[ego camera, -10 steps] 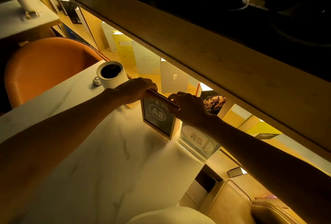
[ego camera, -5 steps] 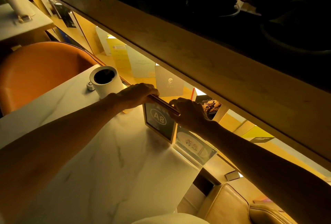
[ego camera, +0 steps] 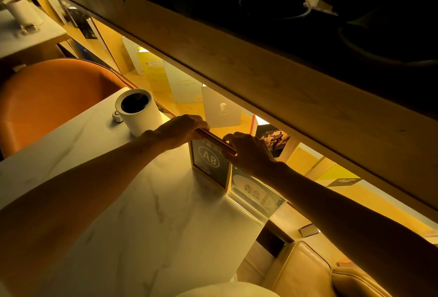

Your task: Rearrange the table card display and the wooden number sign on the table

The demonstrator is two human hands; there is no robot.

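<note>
The wooden number sign (ego camera: 209,165), a wood-framed dark panel reading "A8", stands upright near the far edge of the white marble table (ego camera: 142,213). My left hand (ego camera: 180,130) grips the left end of its top edge. My right hand (ego camera: 248,153) grips the right end. Touching the sign's right side, a clear acrylic table card display (ego camera: 256,196) with a printed card stands at the table's corner, partly under my right forearm.
A white cylindrical cup (ego camera: 139,111) stands left of the sign with a small white object beside it. Behind the table runs a lit wooden shelf (ego camera: 237,64) with upright cards and books. An orange chair (ego camera: 54,97) sits left, a tan leather seat (ego camera: 308,273) lower right.
Both hands keep their hold on the sign's top edge. The sign looks more upright and sits closer against the acrylic display; part of the shift comes from my head moving.
</note>
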